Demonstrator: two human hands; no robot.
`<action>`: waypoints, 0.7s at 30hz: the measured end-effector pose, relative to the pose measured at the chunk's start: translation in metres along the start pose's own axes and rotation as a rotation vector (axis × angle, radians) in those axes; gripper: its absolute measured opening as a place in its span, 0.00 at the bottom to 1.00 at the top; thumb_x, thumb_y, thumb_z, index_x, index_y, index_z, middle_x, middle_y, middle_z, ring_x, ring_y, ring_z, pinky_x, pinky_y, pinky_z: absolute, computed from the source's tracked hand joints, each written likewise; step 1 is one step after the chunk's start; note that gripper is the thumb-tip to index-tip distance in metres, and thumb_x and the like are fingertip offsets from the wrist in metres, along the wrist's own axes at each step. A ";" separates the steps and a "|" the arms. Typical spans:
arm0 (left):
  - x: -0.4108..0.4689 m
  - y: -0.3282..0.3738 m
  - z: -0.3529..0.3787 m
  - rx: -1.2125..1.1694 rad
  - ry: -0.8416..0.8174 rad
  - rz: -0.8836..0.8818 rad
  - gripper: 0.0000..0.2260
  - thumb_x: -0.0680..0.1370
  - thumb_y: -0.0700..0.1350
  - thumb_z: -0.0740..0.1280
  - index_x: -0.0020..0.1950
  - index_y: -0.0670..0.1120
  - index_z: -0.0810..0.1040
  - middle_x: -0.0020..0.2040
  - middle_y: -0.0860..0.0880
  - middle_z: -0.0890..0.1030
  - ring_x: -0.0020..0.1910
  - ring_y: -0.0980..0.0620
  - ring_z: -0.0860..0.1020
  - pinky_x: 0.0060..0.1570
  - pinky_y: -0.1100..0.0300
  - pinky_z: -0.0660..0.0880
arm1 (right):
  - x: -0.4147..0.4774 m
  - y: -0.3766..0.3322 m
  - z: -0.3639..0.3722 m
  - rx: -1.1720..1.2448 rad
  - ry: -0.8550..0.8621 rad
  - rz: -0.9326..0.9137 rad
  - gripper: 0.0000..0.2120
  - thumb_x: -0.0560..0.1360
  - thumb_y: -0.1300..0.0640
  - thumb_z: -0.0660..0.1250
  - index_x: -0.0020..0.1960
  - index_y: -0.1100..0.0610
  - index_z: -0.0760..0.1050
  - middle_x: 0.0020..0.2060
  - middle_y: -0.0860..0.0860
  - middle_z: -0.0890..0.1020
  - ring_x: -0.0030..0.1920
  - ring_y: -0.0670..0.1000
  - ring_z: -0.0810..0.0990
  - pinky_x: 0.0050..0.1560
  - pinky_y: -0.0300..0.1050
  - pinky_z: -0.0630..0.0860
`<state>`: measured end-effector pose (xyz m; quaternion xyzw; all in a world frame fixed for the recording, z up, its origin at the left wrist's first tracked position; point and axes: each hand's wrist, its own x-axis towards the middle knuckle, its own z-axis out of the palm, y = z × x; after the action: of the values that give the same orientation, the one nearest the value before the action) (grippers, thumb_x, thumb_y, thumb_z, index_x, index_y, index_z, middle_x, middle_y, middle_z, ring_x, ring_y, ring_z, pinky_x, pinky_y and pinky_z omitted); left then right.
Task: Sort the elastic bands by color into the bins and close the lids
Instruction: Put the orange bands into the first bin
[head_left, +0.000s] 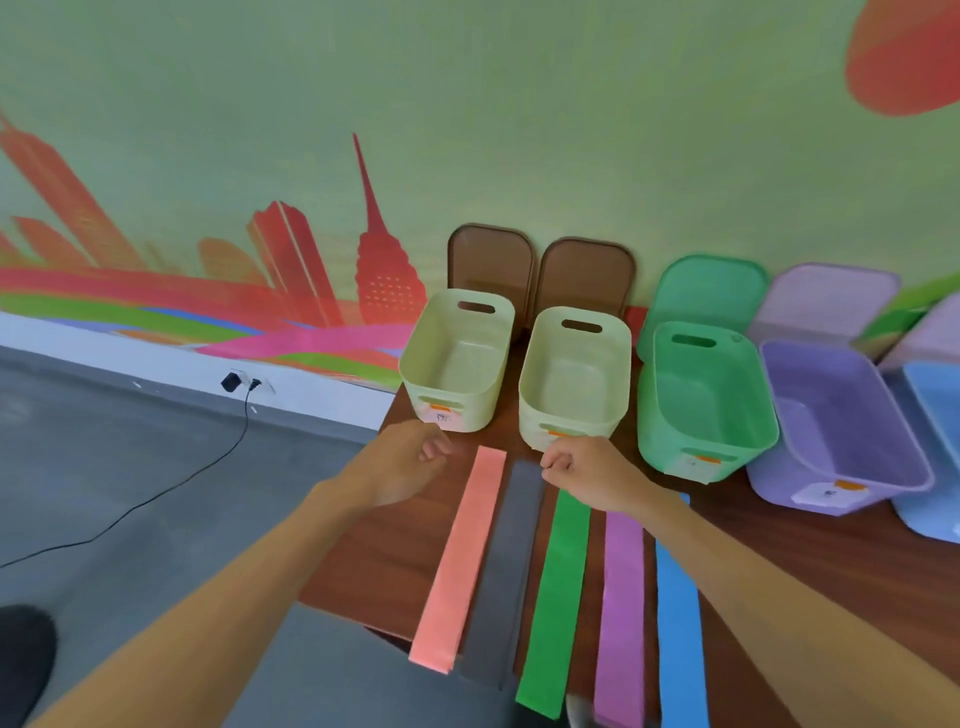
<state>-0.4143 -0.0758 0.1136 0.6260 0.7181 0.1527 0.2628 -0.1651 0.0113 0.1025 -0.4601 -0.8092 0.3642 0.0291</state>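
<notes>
Five flat elastic bands lie side by side on the brown table: salmon pink, grey, green, purple and blue. Behind them stand open bins: two cream ones, a green one, a purple one and a blue one. My left hand hovers left of the pink band's far end, fingers loosely curled, holding nothing. My right hand has curled fingers at the grey band's far corner, above the green band's end; whether it pinches the band is unclear.
Lids lean against the wall behind the bins: two brown, one green, one lilac. The table's left edge drops to a grey floor where a black cable runs to a wall socket.
</notes>
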 end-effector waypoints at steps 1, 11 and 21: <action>0.004 -0.003 0.001 -0.008 -0.009 -0.008 0.09 0.76 0.41 0.64 0.54 0.47 0.79 0.46 0.52 0.77 0.44 0.55 0.75 0.47 0.64 0.69 | 0.003 0.000 0.002 0.000 0.004 0.015 0.10 0.77 0.57 0.65 0.55 0.58 0.79 0.48 0.51 0.82 0.45 0.45 0.78 0.41 0.29 0.69; 0.059 -0.033 0.053 -0.034 -0.111 -0.120 0.11 0.76 0.39 0.63 0.56 0.46 0.80 0.53 0.48 0.79 0.49 0.53 0.77 0.54 0.64 0.72 | 0.062 0.035 0.033 0.114 0.012 0.104 0.12 0.77 0.57 0.64 0.58 0.57 0.78 0.51 0.50 0.82 0.51 0.46 0.80 0.52 0.37 0.73; 0.119 -0.041 0.122 0.035 -0.134 -0.169 0.22 0.76 0.43 0.62 0.71 0.54 0.68 0.63 0.50 0.70 0.60 0.50 0.73 0.57 0.50 0.74 | 0.088 0.078 0.067 0.276 -0.011 0.169 0.12 0.77 0.59 0.65 0.59 0.56 0.78 0.51 0.49 0.83 0.46 0.42 0.79 0.50 0.31 0.72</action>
<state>-0.3878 0.0204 -0.0302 0.5767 0.7517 0.0752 0.3110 -0.1854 0.0657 -0.0198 -0.5163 -0.7101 0.4753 0.0570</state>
